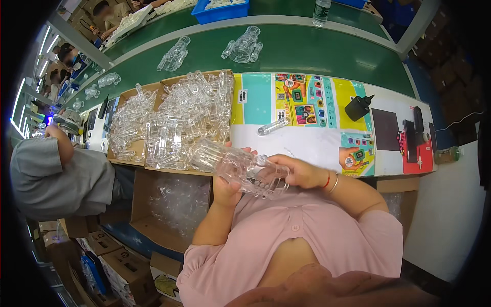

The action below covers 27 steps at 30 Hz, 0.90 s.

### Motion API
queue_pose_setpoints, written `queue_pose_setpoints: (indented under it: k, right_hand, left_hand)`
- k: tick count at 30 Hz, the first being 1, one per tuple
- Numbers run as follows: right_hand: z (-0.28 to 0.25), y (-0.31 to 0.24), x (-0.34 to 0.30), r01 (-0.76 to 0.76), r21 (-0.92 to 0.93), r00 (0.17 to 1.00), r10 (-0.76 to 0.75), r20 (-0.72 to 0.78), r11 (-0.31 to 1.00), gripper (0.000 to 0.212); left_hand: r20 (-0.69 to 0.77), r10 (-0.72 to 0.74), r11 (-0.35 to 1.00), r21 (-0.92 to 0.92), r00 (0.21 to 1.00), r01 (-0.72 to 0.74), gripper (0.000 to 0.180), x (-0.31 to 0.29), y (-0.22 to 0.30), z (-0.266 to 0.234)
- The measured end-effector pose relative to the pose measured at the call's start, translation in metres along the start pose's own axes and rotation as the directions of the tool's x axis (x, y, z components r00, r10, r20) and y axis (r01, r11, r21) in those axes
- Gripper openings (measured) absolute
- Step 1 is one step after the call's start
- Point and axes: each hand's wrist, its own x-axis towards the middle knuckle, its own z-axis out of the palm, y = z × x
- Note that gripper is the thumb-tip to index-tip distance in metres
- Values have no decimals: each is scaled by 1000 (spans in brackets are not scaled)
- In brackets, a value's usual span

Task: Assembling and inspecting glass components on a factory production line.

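In front of my chest I hold a clear plastic assembly (248, 170) made of rounded tubular shells. My left hand (225, 188) is closed round its left part from below, palm up. My right hand (303, 173) grips its right end, fingers bent over it. Several small see-through pieces show inside it, too blurred to name. Just beyond my hands, a short clear tube (272, 127) lies on the printed sheet (307, 140). To the left, cardboard trays (231, 102) hold heaps of similar clear tubes (192, 110).
Two clear assemblies, one here (174, 54), stand on the green shelf (291, 51). A black dropper bottle (358, 107) stands at the right. A box with clear bags (176, 197) sits below the trays. A person in grey (66, 174) works at my left.
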Motion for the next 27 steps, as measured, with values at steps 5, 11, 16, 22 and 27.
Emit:
queue_pose_setpoints:
  k: [5,11,16,22,27]
  right_hand:
    - [-63,-30,20,-192,-970,757,-606,-244,151,57]
    - [-100,-30,19,-237,-941,903,-304,-305,241,32]
    - [-55,-68,-8,-90,-903,888,-377,-264,420,28]
    - [-20,-79,-48,78,-651,907,-324,-268,755,29]
    - [-13,-75,-64,116,-841,890,-432,-148,528,41]
  left_hand:
    - [-100,106,985,147,989,-91,98,5,1,-12]
    - [-51,57,900,435,997,-29,65,10,8,9]
    - [-6,38,868,495,999,-30,59,10,17,25]
    - [100,-67,918,397,993,22,64,10,14,45]
    - [125,-206,892,432,970,134,95,9,15,65]
